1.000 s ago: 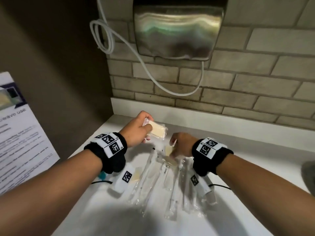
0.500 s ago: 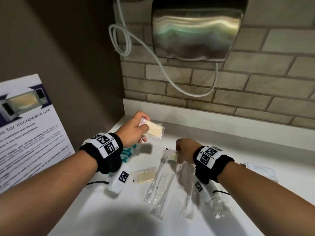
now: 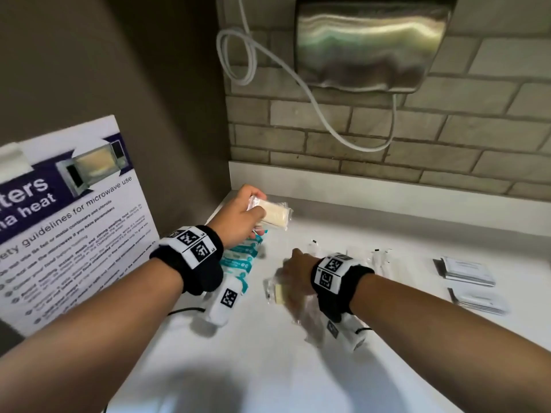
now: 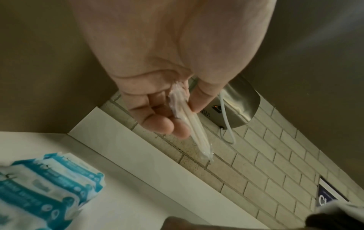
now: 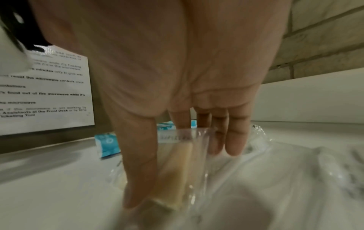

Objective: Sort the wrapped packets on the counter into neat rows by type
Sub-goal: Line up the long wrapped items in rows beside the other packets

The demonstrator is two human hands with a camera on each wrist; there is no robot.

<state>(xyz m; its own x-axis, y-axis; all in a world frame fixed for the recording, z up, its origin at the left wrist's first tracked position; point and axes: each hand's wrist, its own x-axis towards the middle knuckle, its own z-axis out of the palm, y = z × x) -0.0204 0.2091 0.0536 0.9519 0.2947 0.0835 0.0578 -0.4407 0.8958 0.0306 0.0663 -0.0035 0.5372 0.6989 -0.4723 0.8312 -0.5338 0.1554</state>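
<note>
My left hand [image 3: 255,214] is raised near the back left corner of the white counter [image 3: 268,368] and pinches cream packets in clear wrap [image 3: 275,215]; the left wrist view shows these packets [image 4: 189,124] edge on between thumb and fingers. Lower down, blurred, my right hand [image 3: 287,283] is on another cream packet [image 3: 277,292]. In the right wrist view thumb and fingers [image 5: 234,140] pinch that packet [image 5: 177,163] on the counter. Long clear packets [image 3: 316,323] lie under my right wrist. Teal packets [image 3: 243,257] lie in a row below my left hand.
Grey-white flat sachets [image 3: 468,269] lie in two stacks at the right. A microwave notice board [image 3: 74,219] leans on the left wall. A steel dryer [image 3: 369,46] with a white cable hangs on the brick wall above the counter.
My right hand has left the long clear packets and dropped to the left onto the loose cream packet. My left hand still holds its cream packets up. The head view has swung left.
</note>
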